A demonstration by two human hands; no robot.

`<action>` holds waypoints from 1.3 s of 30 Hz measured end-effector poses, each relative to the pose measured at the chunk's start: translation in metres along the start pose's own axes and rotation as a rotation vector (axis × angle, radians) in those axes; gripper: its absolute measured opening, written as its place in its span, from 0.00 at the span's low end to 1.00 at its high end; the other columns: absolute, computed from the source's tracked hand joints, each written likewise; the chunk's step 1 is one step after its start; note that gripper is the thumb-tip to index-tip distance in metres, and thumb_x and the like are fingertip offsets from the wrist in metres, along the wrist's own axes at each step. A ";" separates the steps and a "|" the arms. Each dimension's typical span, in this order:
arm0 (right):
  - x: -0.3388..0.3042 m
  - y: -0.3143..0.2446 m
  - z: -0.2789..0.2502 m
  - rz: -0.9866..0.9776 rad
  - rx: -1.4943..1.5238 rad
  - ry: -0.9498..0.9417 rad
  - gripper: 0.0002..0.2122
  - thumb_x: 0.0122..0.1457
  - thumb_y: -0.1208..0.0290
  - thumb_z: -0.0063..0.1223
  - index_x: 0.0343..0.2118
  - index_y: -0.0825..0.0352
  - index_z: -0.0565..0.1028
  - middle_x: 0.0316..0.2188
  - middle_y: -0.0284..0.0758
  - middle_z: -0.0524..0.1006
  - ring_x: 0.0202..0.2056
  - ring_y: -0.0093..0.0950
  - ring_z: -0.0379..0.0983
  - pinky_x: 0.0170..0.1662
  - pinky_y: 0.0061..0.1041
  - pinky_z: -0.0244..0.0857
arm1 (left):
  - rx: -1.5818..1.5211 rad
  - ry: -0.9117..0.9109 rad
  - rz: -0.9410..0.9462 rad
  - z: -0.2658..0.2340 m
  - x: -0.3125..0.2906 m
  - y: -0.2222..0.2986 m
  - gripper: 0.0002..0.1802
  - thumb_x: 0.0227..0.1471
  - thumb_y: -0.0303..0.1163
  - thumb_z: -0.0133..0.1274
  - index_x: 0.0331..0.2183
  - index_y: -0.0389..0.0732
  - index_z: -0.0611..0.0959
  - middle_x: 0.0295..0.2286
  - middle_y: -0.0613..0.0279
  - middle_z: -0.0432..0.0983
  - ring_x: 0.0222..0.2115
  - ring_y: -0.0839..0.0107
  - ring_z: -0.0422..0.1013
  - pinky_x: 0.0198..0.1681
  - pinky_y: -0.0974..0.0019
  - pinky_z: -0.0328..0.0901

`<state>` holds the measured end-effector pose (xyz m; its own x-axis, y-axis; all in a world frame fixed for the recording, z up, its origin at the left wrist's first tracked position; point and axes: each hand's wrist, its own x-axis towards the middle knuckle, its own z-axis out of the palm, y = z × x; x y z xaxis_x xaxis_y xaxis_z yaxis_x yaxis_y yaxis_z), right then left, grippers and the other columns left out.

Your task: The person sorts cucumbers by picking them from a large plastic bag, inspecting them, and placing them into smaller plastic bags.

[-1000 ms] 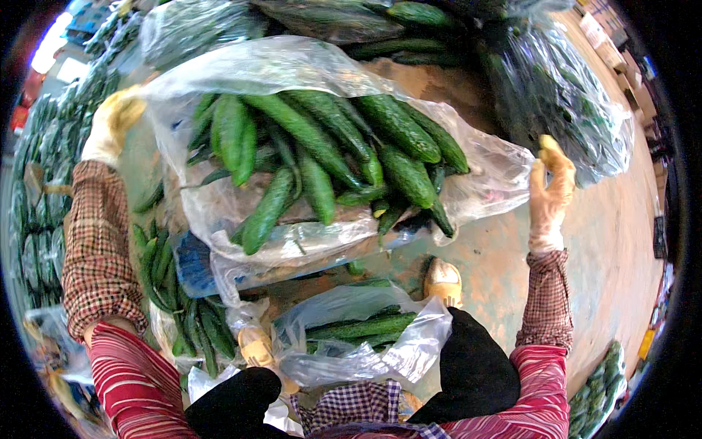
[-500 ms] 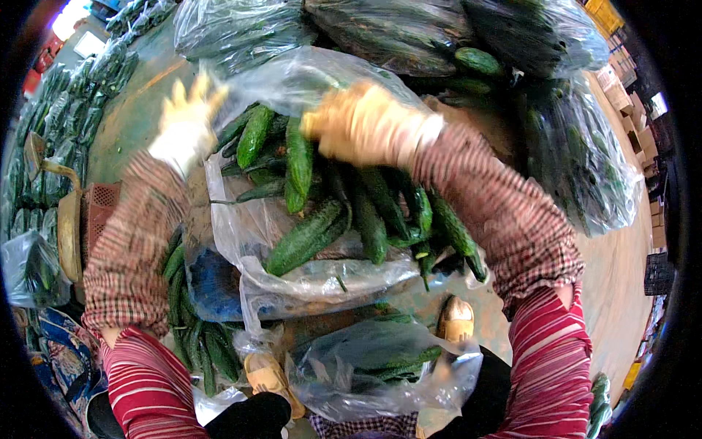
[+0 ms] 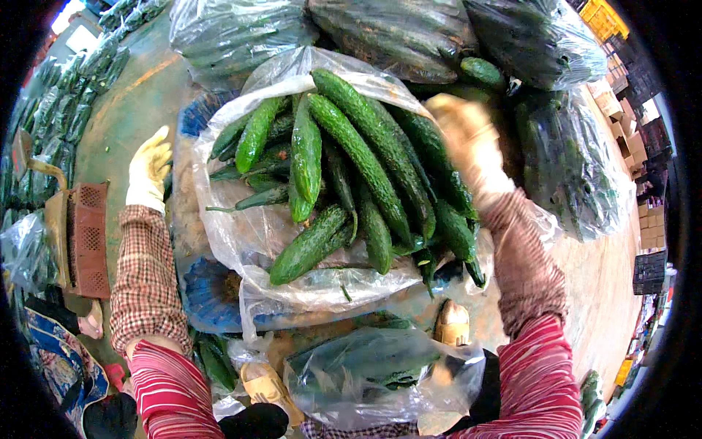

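A heap of dark green cucumbers [image 3: 358, 139] lies in a clear plastic bag [image 3: 230, 252] that is spread wide in front of me. The bag's far rim is folded back behind the cucumbers. Off the heap's left side, my left hand [image 3: 150, 168], in a pale yellow glove, is raised with its fingers stretched out and apart from the bag. Close by the bag's right rim is my right hand [image 3: 464, 132], gloved too. Motion smears its fingers, so whether it grips the plastic cannot be made out.
Filled cucumber bags [image 3: 241, 40] lie along the far side, and another bag [image 3: 574, 168] is at the right. A bag with cucumbers [image 3: 380, 373] sits between my feet. Left stand a reddish-brown crate [image 3: 91, 241] and rows of bagged cucumbers [image 3: 62, 117]. Cardboard boxes [image 3: 632, 139] are far right.
The film that stretched over the far cucumbers has gone back, uncovering them. My left hand has moved left and down; my right hand has moved right, off the heap's middle.
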<state>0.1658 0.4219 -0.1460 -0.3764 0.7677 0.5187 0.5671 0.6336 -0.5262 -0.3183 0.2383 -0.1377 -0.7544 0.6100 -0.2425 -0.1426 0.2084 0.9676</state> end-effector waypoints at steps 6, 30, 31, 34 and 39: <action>-0.046 -0.068 0.012 0.375 0.636 -0.170 0.22 0.56 0.66 0.51 0.52 0.69 0.64 0.43 0.46 0.72 0.46 0.36 0.68 0.48 0.34 0.63 | 0.189 -0.388 0.155 0.022 -0.148 0.072 0.20 0.38 0.22 0.46 0.39 0.36 0.79 0.34 0.63 0.78 0.30 0.76 0.72 0.34 0.75 0.65; -0.115 -0.084 -0.075 0.947 1.204 -0.010 0.16 0.51 0.61 0.58 0.37 0.67 0.72 0.28 0.34 0.77 0.23 0.21 0.71 0.25 0.19 0.65 | -0.636 -0.449 -0.367 -0.012 -0.412 0.055 0.30 0.44 0.26 0.49 0.52 0.33 0.68 0.35 0.57 0.77 0.20 0.79 0.66 0.26 0.74 0.66; -0.128 -0.099 -0.089 0.961 1.206 -0.035 0.18 0.54 0.57 0.53 0.39 0.68 0.72 0.27 0.32 0.77 0.24 0.20 0.70 0.26 0.18 0.64 | -0.636 -0.500 -0.380 -0.008 -0.410 0.054 0.30 0.44 0.26 0.50 0.52 0.33 0.68 0.34 0.58 0.77 0.21 0.79 0.67 0.26 0.74 0.66; -0.180 -0.133 -0.099 1.006 1.495 -0.018 0.20 0.56 0.55 0.48 0.42 0.68 0.72 0.28 0.34 0.78 0.24 0.22 0.71 0.27 0.20 0.66 | -0.571 -0.520 -0.301 -0.005 -0.409 0.055 0.28 0.43 0.27 0.54 0.49 0.33 0.71 0.29 0.65 0.74 0.19 0.80 0.65 0.24 0.74 0.64; -0.240 -0.200 -0.074 1.079 1.709 -0.175 0.23 0.53 0.56 0.50 0.46 0.70 0.70 0.30 0.40 0.77 0.26 0.27 0.73 0.31 0.24 0.69 | -0.680 -0.438 -0.222 -0.023 -0.402 0.066 0.27 0.42 0.26 0.54 0.48 0.31 0.72 0.25 0.67 0.73 0.19 0.80 0.65 0.22 0.75 0.63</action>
<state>0.1973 0.1036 -0.1156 -0.5374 0.7519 -0.3819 -0.5307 -0.6535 -0.5397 -0.0389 -0.0110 0.0254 -0.3659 0.8804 -0.3016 -0.7198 -0.0623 0.6913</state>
